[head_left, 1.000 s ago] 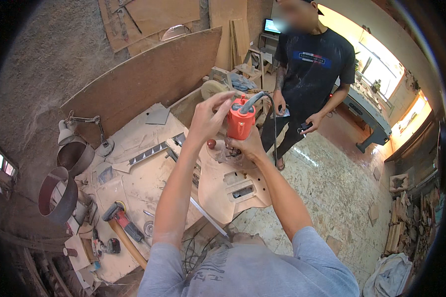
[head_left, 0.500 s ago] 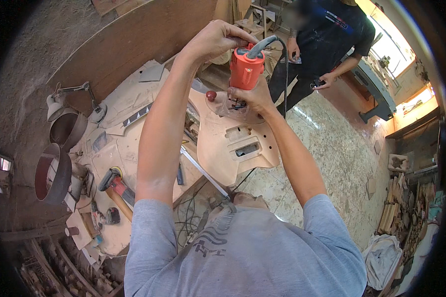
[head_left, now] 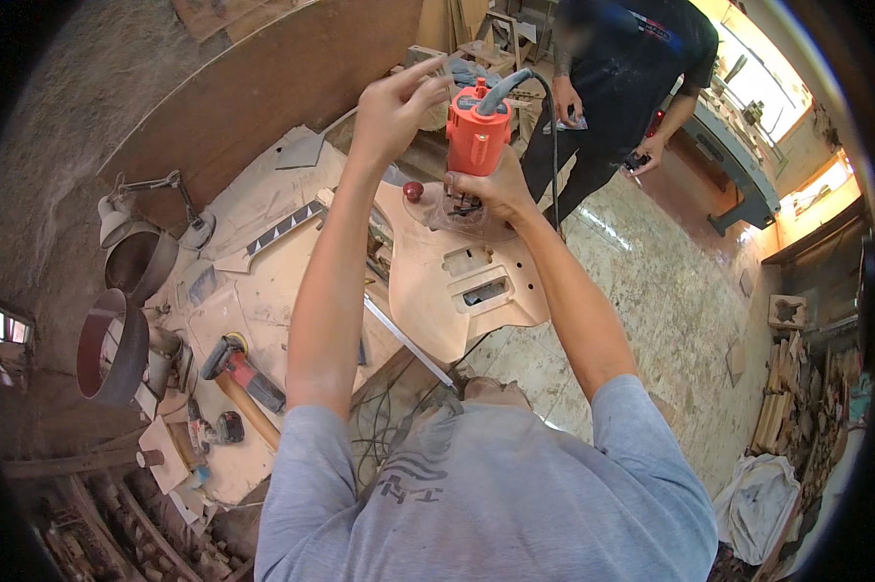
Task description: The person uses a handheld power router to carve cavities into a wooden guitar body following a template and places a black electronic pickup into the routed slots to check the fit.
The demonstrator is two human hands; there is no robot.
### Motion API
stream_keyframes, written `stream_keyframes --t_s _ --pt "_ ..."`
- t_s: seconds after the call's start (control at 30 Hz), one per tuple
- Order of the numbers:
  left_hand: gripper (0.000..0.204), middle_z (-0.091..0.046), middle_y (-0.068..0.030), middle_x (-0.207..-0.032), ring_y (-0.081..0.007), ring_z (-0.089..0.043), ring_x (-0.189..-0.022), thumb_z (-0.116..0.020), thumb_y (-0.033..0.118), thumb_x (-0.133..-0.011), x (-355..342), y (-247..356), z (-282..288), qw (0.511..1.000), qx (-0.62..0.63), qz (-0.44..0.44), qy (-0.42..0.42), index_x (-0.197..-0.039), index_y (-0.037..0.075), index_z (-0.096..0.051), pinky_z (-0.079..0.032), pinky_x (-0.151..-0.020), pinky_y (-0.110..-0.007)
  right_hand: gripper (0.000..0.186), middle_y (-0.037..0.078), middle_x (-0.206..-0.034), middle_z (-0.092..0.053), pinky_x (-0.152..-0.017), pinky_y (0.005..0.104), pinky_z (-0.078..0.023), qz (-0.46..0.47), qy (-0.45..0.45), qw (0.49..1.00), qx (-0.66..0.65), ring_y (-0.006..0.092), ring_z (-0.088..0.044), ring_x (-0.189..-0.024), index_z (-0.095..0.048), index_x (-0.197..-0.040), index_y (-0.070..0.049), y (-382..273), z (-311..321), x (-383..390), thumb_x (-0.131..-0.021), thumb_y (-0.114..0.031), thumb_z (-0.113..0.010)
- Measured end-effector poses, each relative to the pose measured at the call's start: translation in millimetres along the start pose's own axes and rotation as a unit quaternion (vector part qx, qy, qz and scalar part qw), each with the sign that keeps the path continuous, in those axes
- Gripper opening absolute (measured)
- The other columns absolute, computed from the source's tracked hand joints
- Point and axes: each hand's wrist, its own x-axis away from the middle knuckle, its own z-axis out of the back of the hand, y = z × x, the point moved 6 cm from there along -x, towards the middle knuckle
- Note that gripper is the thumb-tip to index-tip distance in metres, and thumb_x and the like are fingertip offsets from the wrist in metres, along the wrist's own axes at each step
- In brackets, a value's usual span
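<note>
Head view: right hand (head_left: 491, 189) clasps the upright orange plastic trim router (head_left: 476, 131) at its base — left hand (head_left: 394, 107), fingers loosely open, touches its top.

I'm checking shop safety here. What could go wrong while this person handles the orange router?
The right hand grips the orange router near its base, so fingers may be close to the bit. Its grey cord hangs loose and could snag. A bystander stands right beside the bench.
</note>
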Motion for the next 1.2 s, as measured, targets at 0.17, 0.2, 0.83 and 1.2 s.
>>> stream_keyframes --t_s 0.17,0.2,0.83,1.2 --pt "0.056 -0.076 -0.0213 -0.127 -0.0251 -0.075 -0.112 -0.076 0.026 -0.092 110.2 -49.1 2.5 0.959 -0.164 0.205 -0.104 -0.144 0.007 -0.067 -0.056 -0.102 -0.038 0.045 0.002 -0.094 -0.071 -0.078 0.0309 -0.056 -0.014 -0.015 1.0 -0.013 0.014 -0.069 -0.084 -0.069 -0.109 -0.005 6.3 6.6 1.1 -0.075 -0.023 -0.09" --pt "0.063 -0.073 -0.0211 -0.132 -0.0286 -0.072 -0.117 -0.079 0.029 -0.089 123.2 -53.4 4.0 0.963 -0.186 0.163 -0.105 -0.147 0.011 -0.065 -0.053 -0.105 -0.041 0.045 0.003 -0.094 -0.071 -0.078 0.0311 -0.056 -0.012 -0.019 1.0 -0.018 0.0141 -0.069 -0.084 -0.069 -0.11 -0.004 4.5 3.2 -0.7 -0.075 -0.023 -0.091" --pt "0.078 -0.07 -0.0168 -0.134 -0.0339 -0.06 -0.127 -0.085 0.028 -0.088 157.1 -79.3 -15.5 0.972 -0.197 0.111 -0.067 -0.157 0.011 -0.054 -0.047 -0.114 -0.045 0.064 0.004 -0.105 -0.072 -0.088 0.0333 -0.057 -0.035 -0.021 0.999 -0.02 0.0151 -0.07 -0.096 -0.066 -0.121 -0.005 8.9 10.7 -6.9 -0.07 -0.031 -0.095" --pt "0.076 -0.069 -0.0168 -0.14 -0.0332 -0.063 -0.129 -0.084 0.03 -0.09 153.1 -75.3 -16.0 0.97 -0.19 0.12 -0.093 -0.158 0.01 -0.054 -0.035 -0.123 -0.048 0.052 0.002 -0.099 -0.073 -0.085 0.0331 -0.056 -0.024 -0.015 1.0 -0.009 0.0147 -0.069 -0.091 -0.07 -0.111 -0.005 14.3 14.0 -5.9 -0.071 -0.029 -0.094"
